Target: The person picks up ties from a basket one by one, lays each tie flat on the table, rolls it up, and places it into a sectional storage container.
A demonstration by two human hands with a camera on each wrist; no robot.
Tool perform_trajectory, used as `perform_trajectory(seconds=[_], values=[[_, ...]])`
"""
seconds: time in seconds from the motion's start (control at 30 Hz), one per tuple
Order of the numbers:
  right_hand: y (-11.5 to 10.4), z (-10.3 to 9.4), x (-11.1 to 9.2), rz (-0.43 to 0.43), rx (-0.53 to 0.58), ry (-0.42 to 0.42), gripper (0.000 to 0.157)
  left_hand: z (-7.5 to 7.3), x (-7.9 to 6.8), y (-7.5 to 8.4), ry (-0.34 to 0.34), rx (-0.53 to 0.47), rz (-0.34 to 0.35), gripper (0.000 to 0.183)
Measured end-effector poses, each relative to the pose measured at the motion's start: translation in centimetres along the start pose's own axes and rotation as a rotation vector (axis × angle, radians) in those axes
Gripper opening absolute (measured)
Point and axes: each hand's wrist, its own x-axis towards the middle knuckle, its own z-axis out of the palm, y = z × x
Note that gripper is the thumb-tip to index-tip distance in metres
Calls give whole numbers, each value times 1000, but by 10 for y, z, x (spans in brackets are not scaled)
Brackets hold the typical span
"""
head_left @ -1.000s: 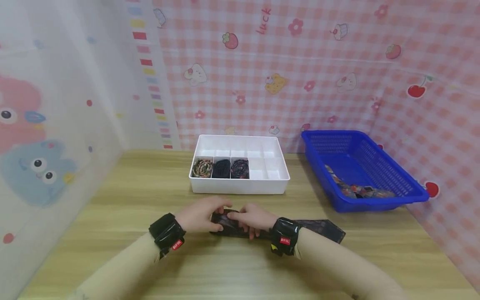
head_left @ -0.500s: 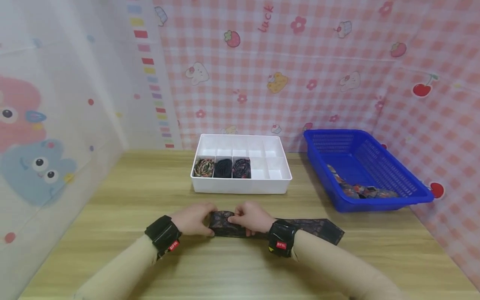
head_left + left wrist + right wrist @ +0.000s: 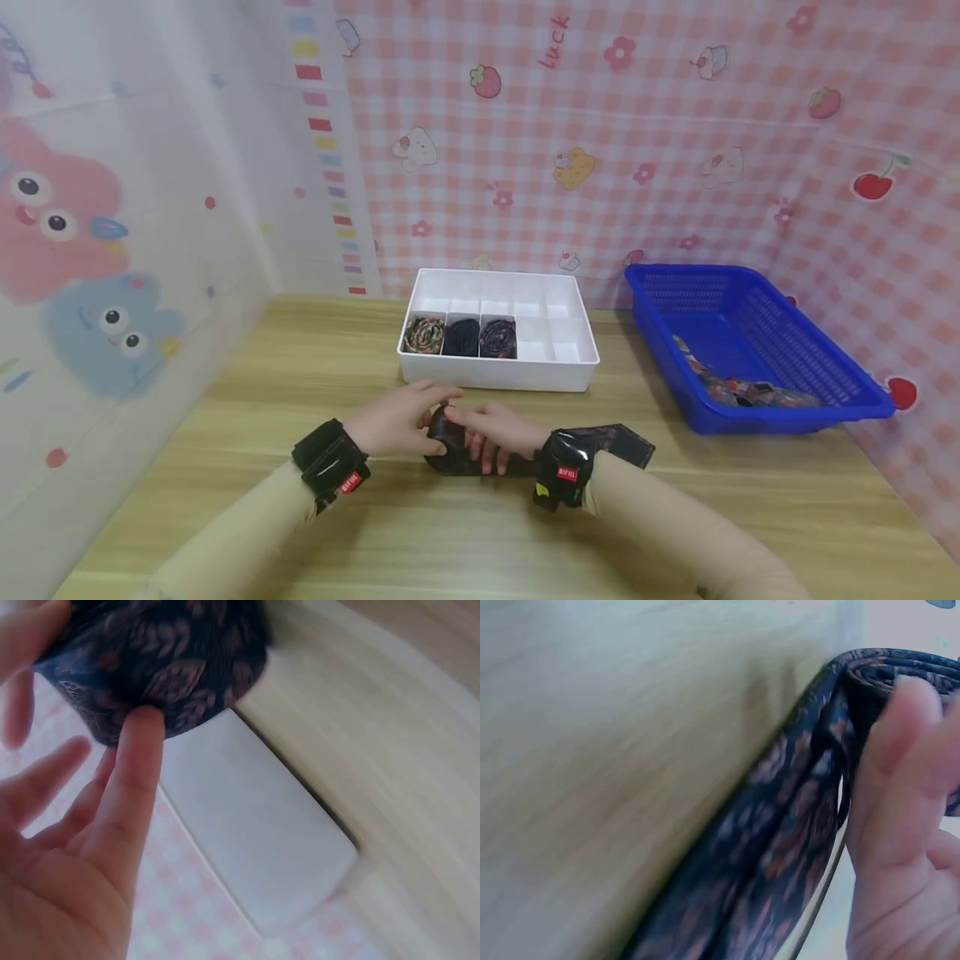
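Observation:
A dark necktie (image 3: 626,443) with a floral pattern lies along the table, its left end wound into a roll and its pointed end reaching right. On the roll's left side, my left hand (image 3: 397,421) holds it between thumb and fingers. My right hand (image 3: 504,432) grips the roll from the right, over the flat length. In the left wrist view a fingertip presses the outer face of the rolled necktie (image 3: 176,671). Spiral layers show at the top of the necktie (image 3: 780,817) in the right wrist view, with my right fingers against the roll.
Behind the hands stands a white divided box (image 3: 495,375). Its front left compartments hold a multicoloured rolled tie (image 3: 425,336), a black roll (image 3: 461,337) and a dark patterned roll (image 3: 498,338). At right, a blue basket (image 3: 787,422) contains patterned items in clear wrapping (image 3: 757,392).
The necktie's left end has gone from lying flatter to a raised roll, and its pointed end has drawn left. Both hands have closed together around the roll. The head view has shifted slightly left.

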Motion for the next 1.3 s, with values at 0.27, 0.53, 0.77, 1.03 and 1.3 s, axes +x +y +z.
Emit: perform_trajectory(seconds=[0.27, 0.53, 0.77, 1.03, 1.3], values=[[5, -16, -11, 53, -118, 62, 46, 7, 4, 7, 14, -106, 14, 53], [19, -23, -14, 45, -189, 88, 40, 21, 2, -8, -15, 45, 20, 49], [12, -16, -13, -4, -246, 116, 34, 24, -2, -16, -31, -16, -9, 47], [14, -1, -6, -16, -86, 110, 29, 8, 5, -6, 36, 31, 15, 39], [15, -6, -17, 87, 7, 89, 63, 9, 20, 11, 4, -72, 75, 54]])
